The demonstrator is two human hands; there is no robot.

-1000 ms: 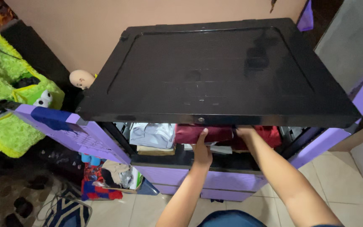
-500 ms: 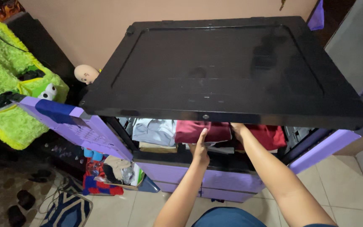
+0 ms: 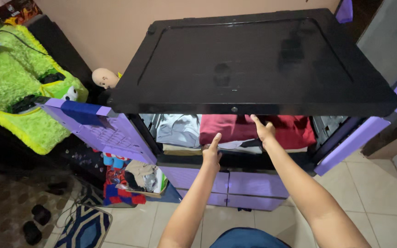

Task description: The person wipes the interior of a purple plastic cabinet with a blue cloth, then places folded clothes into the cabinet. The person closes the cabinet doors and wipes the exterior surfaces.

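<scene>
Under the black cabinet top [image 3: 253, 64], on the open shelf, sits the folded maroon garment [image 3: 228, 128], and both hands are going for it. It lies at the head of a stack, with a white and dark folded piece [image 3: 242, 146] just beneath it and a folded grey shirt [image 3: 178, 129] touching it on the left. A second red fold [image 3: 297, 131] lies just to its right.

Left hand [image 3: 211, 155] now: fingers together and pointing up at the front edge of the stack, flat and loose, its grip holding nothing. Right hand [image 3: 265, 131] is higher, index finger stretched toward the underside of the top, the other fingers loosely spread against the red cloth. No pinch shows there either; the fingertips look to be touching fabric, though I cannot tell how firmly.

To handle this well, I'd judge the stack needs support from below and a steadying palm on top, so the fold keeps its shape. Headroom under the black top is tight, so the hands should stay low and flat. Keep clear of the grey shirt alongside, since dragging one pile would likely pull the other.

Out to the sides, the purple doors [image 3: 102, 131] stand swung open, with purple drawers [image 3: 235, 183] shut below the shelf. Farther left, a lime green fuzzy blanket [image 3: 19, 92] and a doll's head [image 3: 104, 78]; on the tiled floor [image 3: 382, 193], a patterned rug [image 3: 86, 227].
</scene>
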